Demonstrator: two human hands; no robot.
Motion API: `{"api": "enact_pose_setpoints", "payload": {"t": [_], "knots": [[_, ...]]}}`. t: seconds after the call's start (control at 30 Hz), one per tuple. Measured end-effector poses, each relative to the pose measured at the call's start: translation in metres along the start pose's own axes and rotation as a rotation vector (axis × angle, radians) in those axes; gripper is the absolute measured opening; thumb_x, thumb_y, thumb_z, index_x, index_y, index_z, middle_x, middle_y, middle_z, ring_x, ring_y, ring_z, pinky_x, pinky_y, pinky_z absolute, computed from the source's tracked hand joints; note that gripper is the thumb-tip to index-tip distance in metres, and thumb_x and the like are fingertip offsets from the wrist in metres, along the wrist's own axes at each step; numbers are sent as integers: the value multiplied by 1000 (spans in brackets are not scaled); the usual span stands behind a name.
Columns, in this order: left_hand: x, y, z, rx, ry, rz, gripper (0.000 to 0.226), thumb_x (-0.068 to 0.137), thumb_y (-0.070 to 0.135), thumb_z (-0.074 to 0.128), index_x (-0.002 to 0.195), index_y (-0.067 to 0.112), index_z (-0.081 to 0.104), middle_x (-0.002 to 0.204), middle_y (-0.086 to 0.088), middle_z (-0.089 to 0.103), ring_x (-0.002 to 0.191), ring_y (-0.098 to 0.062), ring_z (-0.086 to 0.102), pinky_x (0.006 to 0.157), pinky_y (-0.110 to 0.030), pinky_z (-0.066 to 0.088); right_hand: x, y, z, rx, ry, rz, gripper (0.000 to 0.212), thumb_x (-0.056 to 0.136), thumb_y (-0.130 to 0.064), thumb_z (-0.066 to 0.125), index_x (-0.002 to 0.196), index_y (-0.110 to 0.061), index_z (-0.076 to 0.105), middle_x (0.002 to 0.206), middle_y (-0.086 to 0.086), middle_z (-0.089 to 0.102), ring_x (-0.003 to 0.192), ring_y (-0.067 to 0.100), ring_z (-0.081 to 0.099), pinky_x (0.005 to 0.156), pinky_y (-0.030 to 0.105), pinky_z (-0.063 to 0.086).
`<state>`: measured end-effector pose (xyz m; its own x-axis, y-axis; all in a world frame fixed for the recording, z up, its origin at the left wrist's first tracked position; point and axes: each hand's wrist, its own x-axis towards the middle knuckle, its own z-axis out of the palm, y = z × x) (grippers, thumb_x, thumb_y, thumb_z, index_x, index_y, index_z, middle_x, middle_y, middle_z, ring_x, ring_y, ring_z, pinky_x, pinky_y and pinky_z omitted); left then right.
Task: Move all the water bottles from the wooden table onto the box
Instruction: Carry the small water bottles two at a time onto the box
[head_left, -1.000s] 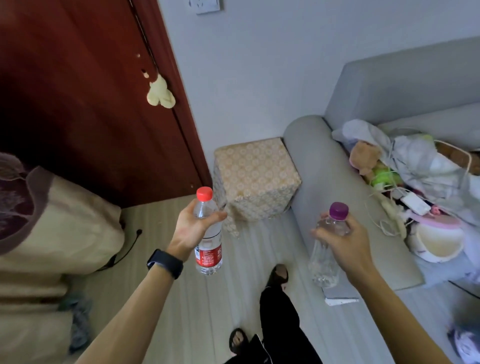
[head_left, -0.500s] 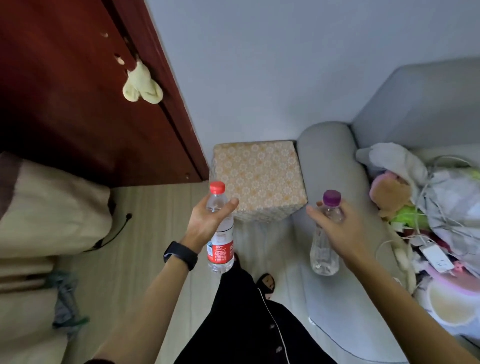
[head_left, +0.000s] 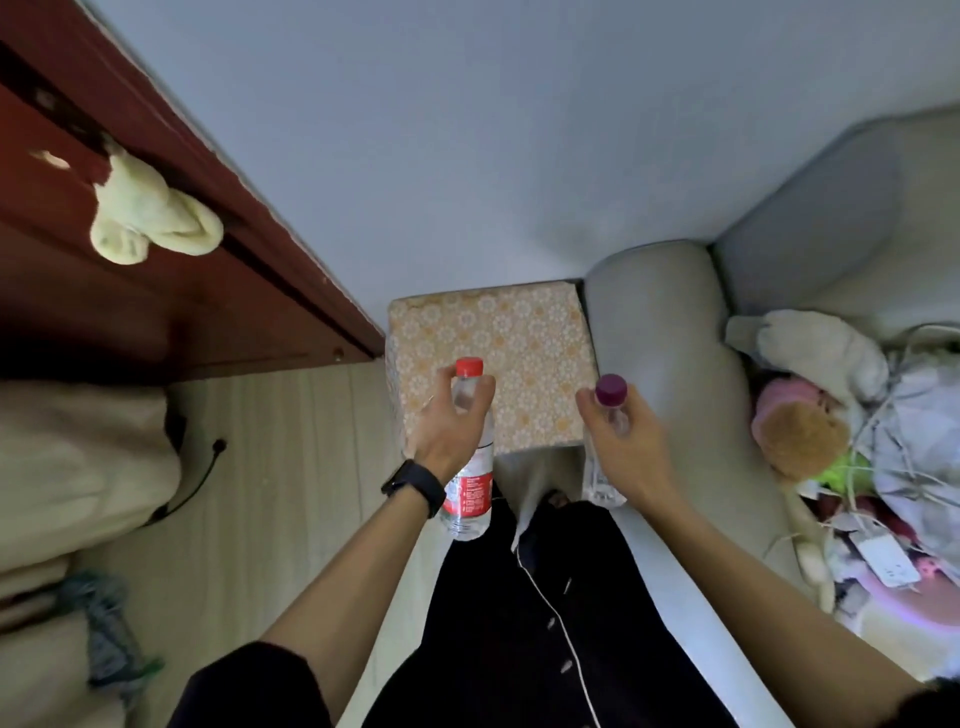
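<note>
My left hand (head_left: 447, 431) grips a clear plastic water bottle with a red cap and red label (head_left: 470, 499) just below the neck, with fingers and thumb curled round it. The bottle is upright and held in the air, its cap in front of the near left part of the square box wrapped in orange floral paper (head_left: 519, 343). My right hand (head_left: 623, 441) wraps its fingers round the shoulder of a clear plastic bottle with a purple cap (head_left: 611, 391), at the box's near right corner beside the grey sofa armrest (head_left: 660, 322). A black wristband (head_left: 415, 486) sits on my left wrist.
</note>
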<state>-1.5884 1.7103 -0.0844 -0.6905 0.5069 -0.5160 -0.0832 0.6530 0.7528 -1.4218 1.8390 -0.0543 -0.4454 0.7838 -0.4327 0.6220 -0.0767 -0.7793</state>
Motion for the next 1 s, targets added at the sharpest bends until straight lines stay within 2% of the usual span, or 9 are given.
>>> {"api": "enact_pose_setpoints", "payload": {"t": [0.13, 0.23, 0.37, 0.43, 0.53, 0.67, 0.8, 0.9, 1.0], "knots": [[41, 10, 25, 0, -92, 25, 32, 97, 59, 49, 117, 34, 49, 95, 3, 69, 87, -14, 66, 72, -34, 49, 47, 18, 8, 2, 35, 31, 36, 89, -62, 58, 93, -26, 59, 92, 0, 65, 87, 12, 61, 80, 33, 47], [69, 13, 45, 19, -114, 29, 30, 97, 55, 51, 115, 31, 50, 95, 1, 69, 87, -15, 66, 74, -35, 50, 78, 26, 12, -60, -13, 87, 36, 92, -55, 58, 96, -20, 61, 93, 2, 65, 87, 14, 62, 78, 33, 46], [101, 19, 68, 74, -141, 21, 29, 97, 52, 55, 116, 30, 51, 89, 3, 69, 81, -18, 67, 74, -39, 53, 117, 33, 12, -127, -61, 63, 38, 94, -44, 63, 85, -7, 64, 79, 13, 66, 71, 17, 60, 71, 29, 49], [114, 22, 78, 98, -147, 11, 29, 96, 53, 56, 114, 32, 50, 89, 3, 69, 81, -19, 66, 73, -39, 52, 135, 43, 12, -91, -71, 51, 26, 92, -34, 68, 100, -9, 71, 96, 9, 70, 90, 12, 62, 81, 23, 48], [130, 18, 94, 128, -124, 3, 34, 95, 50, 59, 113, 22, 51, 91, -1, 69, 79, -22, 64, 72, -39, 51, 167, 61, 15, -134, -111, 73, 38, 88, -43, 73, 124, -33, 65, 127, -8, 61, 122, 6, 52, 107, 27, 40], [140, 0, 117, 137, -37, -41, 31, 97, 30, 64, 120, 16, 49, 118, -3, 66, 98, -23, 63, 85, -43, 54, 206, 72, 18, -134, -151, 108, 44, 86, -43, 75, 128, -32, 63, 124, -10, 62, 116, 10, 57, 106, 32, 43], [148, -13, 135, 140, 27, -31, 35, 97, 30, 62, 127, 20, 47, 143, 5, 56, 117, -24, 63, 91, -47, 55, 221, 90, 25, -147, -227, 59, 41, 87, -35, 76, 126, -30, 63, 127, -12, 62, 121, 11, 57, 109, 34, 43], [157, -11, 144, 174, 9, -10, 36, 95, 31, 66, 126, 21, 50, 141, 6, 58, 118, -23, 62, 93, -47, 53, 223, 102, 34, -184, -242, 35, 41, 87, -35, 77, 125, -28, 63, 130, -11, 62, 122, 12, 57, 109, 34, 44], [160, -6, 146, 182, 8, -30, 37, 92, 31, 69, 124, 25, 51, 129, 3, 64, 108, -21, 64, 89, -45, 54, 221, 109, 38, -224, -232, -39, 42, 86, -34, 77, 125, -28, 63, 137, -10, 59, 129, 13, 54, 110, 38, 43]]}}
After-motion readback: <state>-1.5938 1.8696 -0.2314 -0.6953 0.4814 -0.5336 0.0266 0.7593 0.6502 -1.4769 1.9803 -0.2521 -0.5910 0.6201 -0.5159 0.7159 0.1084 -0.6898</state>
